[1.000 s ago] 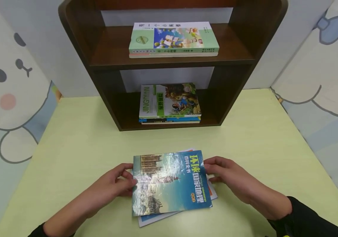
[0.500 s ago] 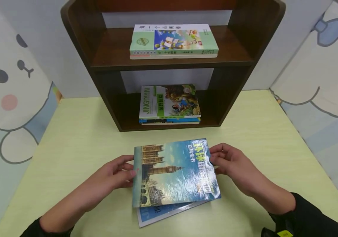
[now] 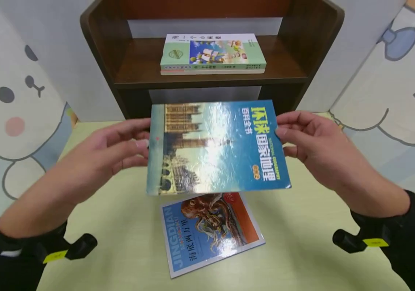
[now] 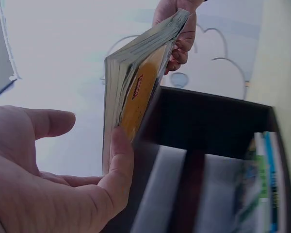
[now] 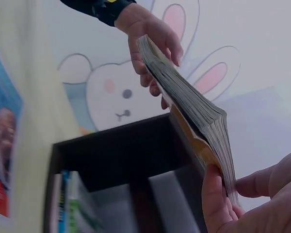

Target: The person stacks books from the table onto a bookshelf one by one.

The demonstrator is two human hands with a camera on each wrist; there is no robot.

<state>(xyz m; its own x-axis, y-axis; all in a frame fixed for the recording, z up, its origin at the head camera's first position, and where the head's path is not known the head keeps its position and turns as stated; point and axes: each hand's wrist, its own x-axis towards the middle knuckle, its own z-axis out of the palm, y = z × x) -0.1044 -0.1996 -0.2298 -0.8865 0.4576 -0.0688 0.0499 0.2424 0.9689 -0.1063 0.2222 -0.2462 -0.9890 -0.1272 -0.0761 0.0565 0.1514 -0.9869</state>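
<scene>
A blue book (image 3: 211, 149) with a clock tower on its glossy cover is held up in the air, in front of the lower shelf. My right hand (image 3: 318, 147) pinches its right edge, thumb above and fingers underneath. At the spine side my left hand (image 3: 120, 151) bears the book on fingers reaching under it; the thumb (image 4: 58, 124) stands off the book in the left wrist view. Yellow-orange shows on the book's underside (image 4: 143, 92). On the table below lies another book (image 3: 211, 232) with an octopus on its cover, its top edge hidden by the raised book.
A dark brown bookshelf (image 3: 211, 83) stands at the back of the pale yellow table (image 3: 116, 250). Green-and-white books (image 3: 212, 54) lie stacked on its upper shelf. More books (image 5: 68, 204) lie on the lower shelf, hidden in the head view. Cartoon-painted walls (image 3: 14, 81) flank the table.
Both hands have raised the blue book off the octopus book and carried it forward toward the shelf. The octopus book, formerly mostly covered, now shows. My left thumb has come off the cover.
</scene>
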